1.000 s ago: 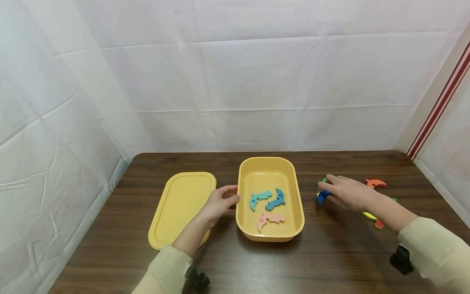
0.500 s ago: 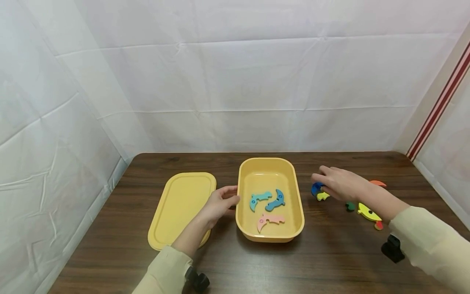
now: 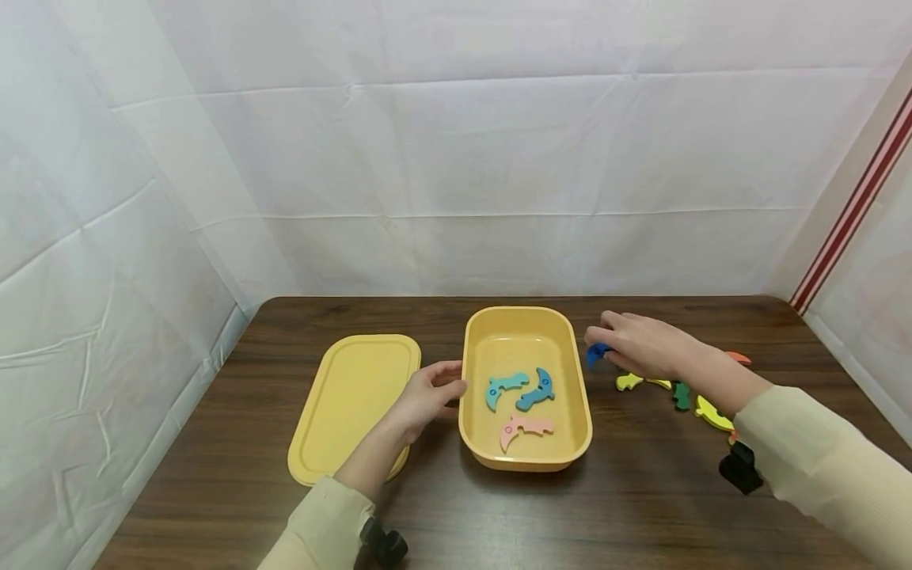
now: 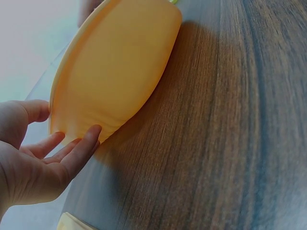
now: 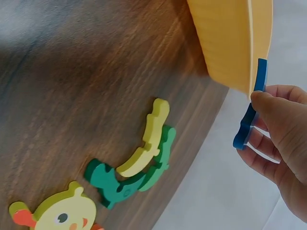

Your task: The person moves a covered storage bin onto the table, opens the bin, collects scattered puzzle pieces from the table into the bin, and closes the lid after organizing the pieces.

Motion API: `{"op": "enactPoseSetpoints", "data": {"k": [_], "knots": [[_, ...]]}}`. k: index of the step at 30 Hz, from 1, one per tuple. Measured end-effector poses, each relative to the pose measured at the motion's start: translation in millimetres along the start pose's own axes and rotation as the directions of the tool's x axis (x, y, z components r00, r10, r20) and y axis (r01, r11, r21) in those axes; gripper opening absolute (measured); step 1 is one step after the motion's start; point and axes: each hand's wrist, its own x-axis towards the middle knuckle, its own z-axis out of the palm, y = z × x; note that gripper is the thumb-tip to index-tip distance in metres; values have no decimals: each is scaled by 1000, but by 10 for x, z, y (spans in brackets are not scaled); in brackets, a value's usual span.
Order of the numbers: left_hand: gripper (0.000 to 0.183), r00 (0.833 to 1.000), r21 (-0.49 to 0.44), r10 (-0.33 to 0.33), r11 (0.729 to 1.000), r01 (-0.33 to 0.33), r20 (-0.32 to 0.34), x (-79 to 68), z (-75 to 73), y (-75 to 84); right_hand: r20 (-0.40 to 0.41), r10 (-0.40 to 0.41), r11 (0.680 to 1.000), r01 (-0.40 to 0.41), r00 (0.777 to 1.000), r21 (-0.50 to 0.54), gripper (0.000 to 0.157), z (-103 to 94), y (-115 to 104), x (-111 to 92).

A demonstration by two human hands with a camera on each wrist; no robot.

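My left hand touches the left wall of a yellow plastic box; in the left wrist view its fingers lie fairly straight against the outside of the box. Inside the box are a teal, a blue and a pink curved puzzle piece. My right hand pinches a dark blue curved puzzle piece between thumb and fingers, just right of the box's right rim. Part of that piece is hidden behind the thumb.
Right of the box lie a yellow piece, a green piece, a dark green piece and a yellow animal-face piece. An orange piece is partly behind the right forearm. A yellow lid lies left of the box.
My right hand has taken up the dark blue piece and carried it left toward the box, uncovering pieces on the table. The left hand and the box have stayed put.
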Motion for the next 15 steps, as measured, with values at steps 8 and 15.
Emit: {"op": "enactPoseSetpoints", "data": {"k": [8, 15], "knots": [[47, 1000, 1, -1, 1000, 1, -4, -4, 5, 7, -3, -25, 1000, 25, 1000, -14, 20, -34, -42, 138], [48, 1000, 0, 3, 1000, -3, 0, -6, 3, 12, -44, -67, 998, 66, 997, -26, 15, -58, -141, 305]]}}
